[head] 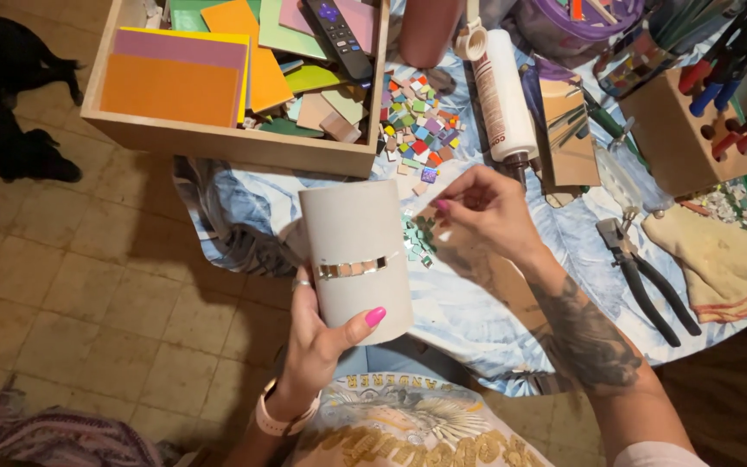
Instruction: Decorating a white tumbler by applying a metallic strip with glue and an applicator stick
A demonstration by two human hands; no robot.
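The cylinder (356, 259), grey with one band of mirror tiles (352, 269) across it, stood nearly upright in the left hand (317, 342), long axis running away from the person. That grip was closed around its lower end, thumb across the front. The right hand (486, 212), wrist bent, hovered just right of it over the surface (477, 320), fingertips pinched above a few green tiles (418, 235); whether they held one was unclear. Right of that hand lay one pair of pliers (646, 281).

White adhesive tube (503, 95) with printed label, lying on the table right of the wooden box (218, 138).
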